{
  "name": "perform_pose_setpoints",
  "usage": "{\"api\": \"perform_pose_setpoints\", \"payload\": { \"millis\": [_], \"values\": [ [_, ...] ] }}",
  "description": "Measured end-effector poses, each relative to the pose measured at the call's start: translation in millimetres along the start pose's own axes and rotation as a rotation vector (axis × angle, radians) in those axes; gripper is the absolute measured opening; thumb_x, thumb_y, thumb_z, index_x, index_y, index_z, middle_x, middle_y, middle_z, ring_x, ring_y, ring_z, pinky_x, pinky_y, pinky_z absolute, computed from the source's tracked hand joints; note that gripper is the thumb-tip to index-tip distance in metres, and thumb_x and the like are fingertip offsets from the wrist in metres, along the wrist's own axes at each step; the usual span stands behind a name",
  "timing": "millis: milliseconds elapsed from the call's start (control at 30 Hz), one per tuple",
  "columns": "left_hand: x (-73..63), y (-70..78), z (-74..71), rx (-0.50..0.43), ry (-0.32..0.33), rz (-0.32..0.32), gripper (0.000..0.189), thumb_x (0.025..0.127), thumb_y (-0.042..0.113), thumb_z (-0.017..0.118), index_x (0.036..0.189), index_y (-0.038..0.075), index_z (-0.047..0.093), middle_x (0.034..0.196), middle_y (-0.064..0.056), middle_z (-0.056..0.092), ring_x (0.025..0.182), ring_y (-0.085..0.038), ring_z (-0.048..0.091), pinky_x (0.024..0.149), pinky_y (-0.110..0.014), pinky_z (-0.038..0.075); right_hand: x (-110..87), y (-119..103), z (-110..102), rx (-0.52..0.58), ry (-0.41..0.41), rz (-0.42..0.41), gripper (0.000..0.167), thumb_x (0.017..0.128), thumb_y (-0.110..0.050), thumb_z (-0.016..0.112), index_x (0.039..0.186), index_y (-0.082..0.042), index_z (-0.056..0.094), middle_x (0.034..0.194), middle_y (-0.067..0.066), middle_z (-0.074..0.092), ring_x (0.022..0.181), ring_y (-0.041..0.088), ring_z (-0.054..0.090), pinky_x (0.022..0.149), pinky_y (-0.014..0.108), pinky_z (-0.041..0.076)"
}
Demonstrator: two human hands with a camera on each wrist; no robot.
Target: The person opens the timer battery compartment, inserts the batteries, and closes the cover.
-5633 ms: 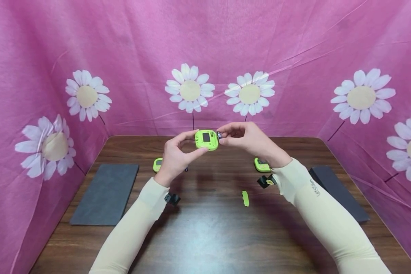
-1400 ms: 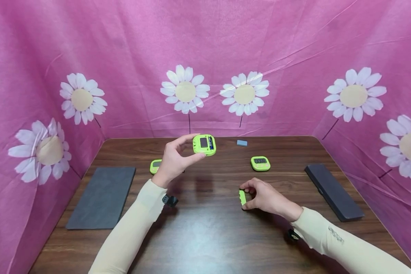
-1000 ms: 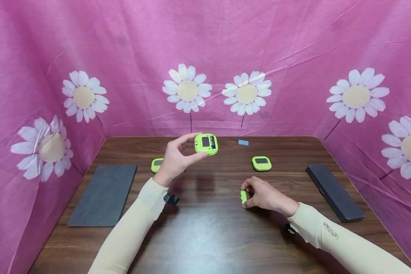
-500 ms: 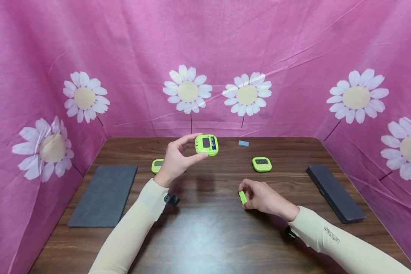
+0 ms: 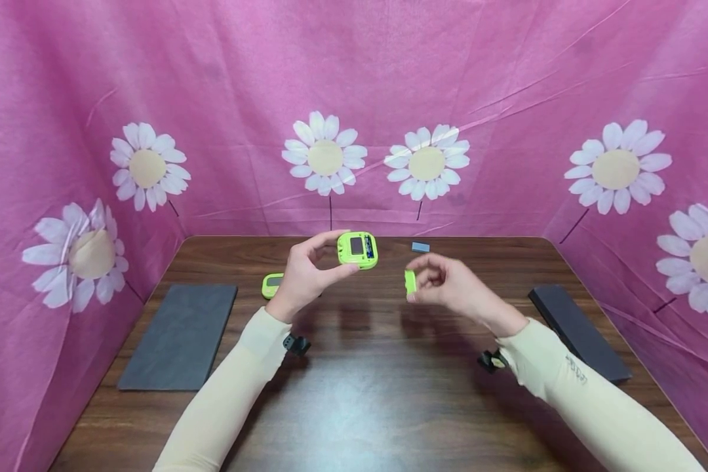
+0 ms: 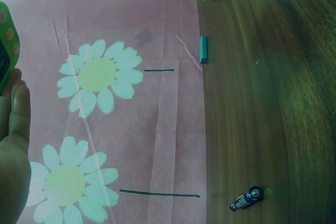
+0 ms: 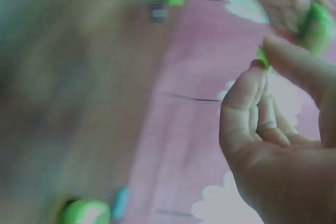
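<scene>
1. Cream sleeves (image 5: 224, 400) cover both forearms over the brown wood-grain table (image 5: 354, 400), with a black camera (image 5: 297, 345) at each wrist.
2. To the left lies a flat grey board (image 5: 177, 337); to the right, a long dark case (image 5: 575, 328), partly behind the right sleeve.
3. The right hand (image 5: 451, 285), raised over the table, is narrowed to a pinch: thumb and fingertips meet on the ends of a small cover, its other fingers bent inward.
4. That green battery cover (image 5: 410, 282) stands on edge in the pinch, near the held timer but apart from it.
5. The left hand (image 5: 307, 265) is spread only as wide as what it grips, thumb along the lower edge and fingers at the upper edge.
6. In it, the green digital timer (image 5: 358, 253) is lifted above the table, back towards the head camera, a battery (image 5: 368, 246) lying in its uncovered compartment.
7. On the table, a second green timer (image 5: 271, 286) sits partly behind the left hand; the left wrist view shows a loose battery (image 6: 247, 199), and the right wrist view a blurred third timer (image 7: 88, 212).
8. Near the far edge rests a blue block (image 5: 421, 247).
9. Behind hangs a pink daisy-print curtain (image 5: 366, 65).
</scene>
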State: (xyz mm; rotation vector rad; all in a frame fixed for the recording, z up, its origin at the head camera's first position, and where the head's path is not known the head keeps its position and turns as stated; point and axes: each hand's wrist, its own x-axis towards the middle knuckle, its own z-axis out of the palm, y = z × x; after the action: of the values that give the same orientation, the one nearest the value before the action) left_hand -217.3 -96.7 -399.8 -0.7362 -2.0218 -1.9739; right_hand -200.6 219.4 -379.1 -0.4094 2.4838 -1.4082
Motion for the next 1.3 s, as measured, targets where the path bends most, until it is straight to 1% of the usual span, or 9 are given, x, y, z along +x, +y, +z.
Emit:
{"api": "perform_pose_setpoints", "payload": {
  "millis": [100, 233, 300, 367, 533, 733, 967, 1133, 1300],
  "values": [
    [-0.4, -0.2, 0.3, 0.002, -0.009, 0.004, 0.063, 0.083, -0.002, 0.093, 0.143, 0.003, 0.074, 0.126, -0.024, 0.080, 0.110, -0.007, 0.074, 0.106, -0.027, 0.060, 12.8, -25, -7, 0.145, 0.003, -0.021, 0.058, 0.093, -0.005, 0.089, 0.145, -0.002, 0.063, 0.095, -0.005, 0.077, 0.089, 0.009, 0.071, 0.081, 0.023, 0.061],
    [-0.6, -1.0, 1.3, 0.009, -0.018, 0.009, 0.062, 0.084, 0.001, 0.093, 0.143, 0.005, 0.074, 0.125, -0.021, 0.081, 0.110, -0.008, 0.075, 0.106, -0.028, 0.060, 24.5, -52, -5, 0.373, -0.053, -0.027, 0.055, 0.095, 0.004, 0.082, 0.145, -0.002, 0.060, 0.095, -0.006, 0.078, 0.089, 0.007, 0.071, 0.082, 0.022, 0.062],
    [-0.7, -1.2, 1.7, 0.011, -0.019, 0.009, 0.061, 0.084, 0.002, 0.093, 0.142, 0.006, 0.075, 0.125, -0.020, 0.081, 0.110, -0.008, 0.075, 0.105, -0.028, 0.060, 28.1, -61, -2, 0.435, -0.083, -0.030, 0.054, 0.096, 0.007, 0.079, 0.146, -0.003, 0.060, 0.096, -0.005, 0.079, 0.090, 0.008, 0.072, 0.083, 0.023, 0.062],
    [-0.9, -1.0, 1.9, 0.012, -0.019, 0.009, 0.061, 0.084, 0.003, 0.094, 0.142, 0.006, 0.075, 0.126, -0.019, 0.082, 0.109, -0.008, 0.075, 0.104, -0.028, 0.060, 31.0, -68, 1, 0.458, -0.105, -0.031, 0.055, 0.096, 0.007, 0.078, 0.147, -0.002, 0.060, 0.097, -0.004, 0.080, 0.091, 0.009, 0.072, 0.084, 0.024, 0.061],
    [-0.9, -1.5, 1.4, 0.014, -0.019, 0.009, 0.062, 0.084, 0.002, 0.093, 0.143, 0.002, 0.073, 0.128, -0.020, 0.081, 0.111, -0.008, 0.075, 0.104, -0.029, 0.060, 37.2, -72, 6, 0.429, -0.104, -0.047, 0.059, 0.096, 0.004, 0.079, 0.151, 0.003, 0.059, 0.095, -0.006, 0.080, 0.093, 0.009, 0.073, 0.088, 0.025, 0.060],
    [-1.1, -1.8, 1.0, 0.009, -0.011, 0.011, 0.061, 0.085, 0.002, 0.093, 0.143, 0.003, 0.073, 0.129, -0.020, 0.080, 0.109, -0.007, 0.076, 0.106, -0.028, 0.060, 39.4, -72, 9, 0.397, -0.072, -0.047, 0.057, 0.095, 0.005, 0.080, 0.149, 0.004, 0.063, 0.094, -0.007, 0.080, 0.091, 0.008, 0.073, 0.088, 0.023, 0.061],
    [-1.2, -2.0, 0.5, 0.013, -0.002, 0.013, 0.061, 0.084, 0.000, 0.093, 0.142, 0.004, 0.074, 0.129, -0.020, 0.080, 0.109, -0.007, 0.076, 0.106, -0.029, 0.060, 40.7, -77, 11, 0.275, -0.034, -0.060, 0.054, 0.093, -0.002, 0.087, 0.144, 0.000, 0.069, 0.093, -0.006, 0.076, 0.087, 0.009, 0.071, 0.083, 0.021, 0.061],
    [-0.9, -0.7, 0.2, 0.017, 0.000, 0.009, 0.061, 0.084, 0.000, 0.093, 0.142, 0.006, 0.074, 0.129, -0.019, 0.081, 0.110, -0.008, 0.076, 0.106, -0.029, 0.060, 41.3, -82, 11, 0.181, -0.020, -0.066, 0.053, 0.092, -0.009, 0.091, 0.142, -0.005, 0.074, 0.097, -0.004, 0.076, 0.089, 0.012, 0.070, 0.082, 0.023, 0.060],
    [-0.6, -0.2, -0.3, 0.011, 0.000, 0.000, 0.062, 0.084, -0.001, 0.093, 0.143, 0.006, 0.074, 0.129, -0.019, 0.081, 0.111, -0.008, 0.076, 0.106, -0.029, 0.060, 41.0, -85, 11, 0.122, 0.003, -0.069, 0.052, 0.091, -0.013, 0.093, 0.140, -0.008, 0.077, 0.099, -0.002, 0.077, 0.091, 0.014, 0.070, 0.080, 0.025, 0.060]
  ]
}}
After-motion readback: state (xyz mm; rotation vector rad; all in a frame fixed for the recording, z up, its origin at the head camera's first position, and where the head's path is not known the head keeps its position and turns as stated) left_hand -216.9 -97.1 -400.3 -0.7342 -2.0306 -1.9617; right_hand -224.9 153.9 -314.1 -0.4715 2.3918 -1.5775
